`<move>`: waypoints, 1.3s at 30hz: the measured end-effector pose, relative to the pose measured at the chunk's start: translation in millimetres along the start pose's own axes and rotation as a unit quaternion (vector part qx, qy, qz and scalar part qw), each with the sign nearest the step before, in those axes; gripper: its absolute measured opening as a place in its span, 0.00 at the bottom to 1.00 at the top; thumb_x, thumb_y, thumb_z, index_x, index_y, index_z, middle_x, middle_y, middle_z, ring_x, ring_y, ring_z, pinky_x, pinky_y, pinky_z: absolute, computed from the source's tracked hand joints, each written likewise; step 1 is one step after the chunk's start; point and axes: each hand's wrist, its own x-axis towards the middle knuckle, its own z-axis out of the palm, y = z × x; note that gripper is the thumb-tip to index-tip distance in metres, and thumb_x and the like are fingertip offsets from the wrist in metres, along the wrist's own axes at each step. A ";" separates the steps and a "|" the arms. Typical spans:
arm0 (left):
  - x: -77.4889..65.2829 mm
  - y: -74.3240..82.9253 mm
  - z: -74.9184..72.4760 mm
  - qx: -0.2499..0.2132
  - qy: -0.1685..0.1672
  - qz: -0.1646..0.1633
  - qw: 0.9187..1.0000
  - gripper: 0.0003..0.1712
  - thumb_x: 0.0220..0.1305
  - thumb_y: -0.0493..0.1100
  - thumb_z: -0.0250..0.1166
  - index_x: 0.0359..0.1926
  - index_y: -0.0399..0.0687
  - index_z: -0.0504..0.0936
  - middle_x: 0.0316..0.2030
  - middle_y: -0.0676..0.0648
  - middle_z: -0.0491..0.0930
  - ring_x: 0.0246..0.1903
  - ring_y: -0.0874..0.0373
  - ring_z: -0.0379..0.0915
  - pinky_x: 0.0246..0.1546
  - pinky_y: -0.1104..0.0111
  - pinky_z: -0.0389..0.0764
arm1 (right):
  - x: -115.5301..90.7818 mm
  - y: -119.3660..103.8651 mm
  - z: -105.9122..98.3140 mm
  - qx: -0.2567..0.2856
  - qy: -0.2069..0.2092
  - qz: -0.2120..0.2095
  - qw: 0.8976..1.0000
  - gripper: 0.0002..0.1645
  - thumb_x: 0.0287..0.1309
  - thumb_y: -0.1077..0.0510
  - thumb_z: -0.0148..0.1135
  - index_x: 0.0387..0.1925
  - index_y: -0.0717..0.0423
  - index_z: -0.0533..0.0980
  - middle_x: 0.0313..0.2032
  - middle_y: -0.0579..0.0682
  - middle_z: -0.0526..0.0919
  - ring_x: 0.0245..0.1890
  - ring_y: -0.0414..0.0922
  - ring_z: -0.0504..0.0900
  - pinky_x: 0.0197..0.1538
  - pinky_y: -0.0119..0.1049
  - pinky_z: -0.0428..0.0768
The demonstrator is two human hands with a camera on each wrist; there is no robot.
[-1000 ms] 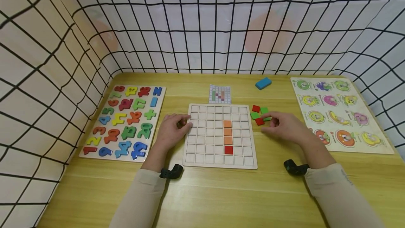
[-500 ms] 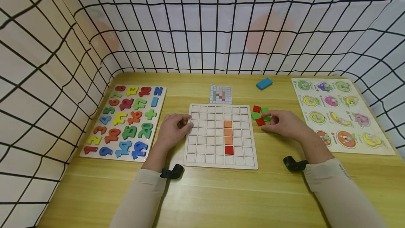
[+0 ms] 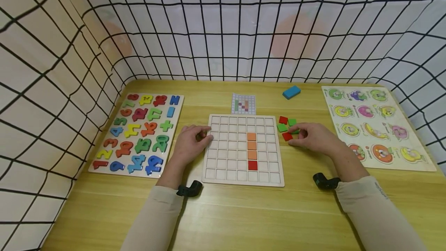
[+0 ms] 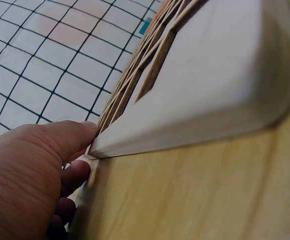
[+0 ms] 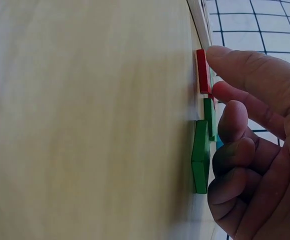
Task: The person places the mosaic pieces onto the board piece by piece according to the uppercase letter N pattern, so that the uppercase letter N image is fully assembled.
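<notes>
A pale wooden grid board [image 3: 226, 174] lies at mid-table, with a column of three orange tiles [image 3: 251, 145] and one red tile [image 3: 252, 165] in its cells. My left hand [image 3: 190, 142] holds the board's left edge; the left wrist view shows the thumb at the rim and other fingers bent beside it. Right of the board, my right hand [image 3: 315, 138] hovers low over loose red and green tiles. Its thumb touches the near loose red tile [image 3: 287, 136], while the index fingertip reaches over a green tile [image 3: 294, 131]. Another red tile [image 3: 283, 120] lies behind.
A small pattern card [image 3: 243, 104] lies just behind the board. The number puzzle [image 3: 175, 115] stands left, the fruit and vegetable puzzle board [image 3: 355, 119] right. A blue block [image 3: 291, 92] sits at the back. Black netting [image 3: 230, 33] rises around the table.
The near loose red tile has slid slightly toward the person, away from the green ones, with the right hand's thumb at it. The left hand and the board have stayed put.
</notes>
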 end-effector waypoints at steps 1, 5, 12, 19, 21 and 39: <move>0.1 -0.3 0.2 -0.001 0.001 0.001 1.000 0.19 0.66 0.49 0.71 0.55 0.49 0.87 0.35 0.47 0.82 0.38 0.52 0.68 0.42 0.63 0.68 | 0.0 0.0 -0.3 0.001 -0.001 -0.001 1.000 0.23 0.61 0.46 0.72 0.53 0.53 0.81 0.29 0.48 0.75 0.27 0.45 0.70 0.30 0.35 0.67; -0.1 -0.4 0.3 0.001 0.003 0.003 1.000 0.19 0.65 0.50 0.71 0.55 0.49 0.87 0.35 0.47 0.82 0.38 0.52 0.68 0.42 0.63 0.68 | 0.2 -0.3 -1.5 0.006 -0.006 -0.002 1.000 0.24 0.61 0.46 0.72 0.54 0.52 0.81 0.29 0.48 0.75 0.27 0.45 0.70 0.30 0.36 0.67; -0.4 0.0 0.4 0.002 -0.001 -0.004 1.000 0.19 0.65 0.49 0.71 0.55 0.50 0.87 0.35 0.47 0.82 0.38 0.52 0.68 0.42 0.63 0.67 | 2.7 -0.3 -2.3 0.006 -0.012 -0.001 1.000 0.25 0.59 0.46 0.73 0.54 0.53 0.81 0.29 0.48 0.74 0.27 0.45 0.70 0.30 0.36 0.66; -0.8 1.8 -0.3 0.000 -0.001 -0.001 1.000 0.19 0.66 0.49 0.70 0.55 0.49 0.87 0.35 0.47 0.82 0.38 0.52 0.68 0.42 0.63 0.66 | 5.5 1.0 -1.2 -0.002 -0.015 -0.009 1.000 0.25 0.59 0.48 0.73 0.54 0.54 0.81 0.28 0.48 0.74 0.27 0.44 0.70 0.31 0.36 0.66; -0.9 1.9 -0.2 0.001 -0.002 -0.004 1.000 0.19 0.66 0.49 0.70 0.55 0.49 0.87 0.35 0.47 0.82 0.39 0.52 0.68 0.42 0.63 0.66 | 5.9 1.1 -1.2 -0.003 -0.016 -0.010 1.000 0.25 0.59 0.48 0.74 0.54 0.54 0.81 0.28 0.48 0.74 0.27 0.44 0.70 0.31 0.36 0.66; -0.1 1.5 -0.3 0.005 -0.005 -0.007 1.000 0.19 0.66 0.49 0.70 0.56 0.50 0.87 0.35 0.47 0.82 0.39 0.52 0.68 0.44 0.63 0.66 | 7.4 2.6 -0.3 0.003 -0.017 -0.010 1.000 0.20 0.61 0.49 0.72 0.52 0.51 0.83 0.27 0.48 0.75 0.26 0.45 0.71 0.31 0.35 0.67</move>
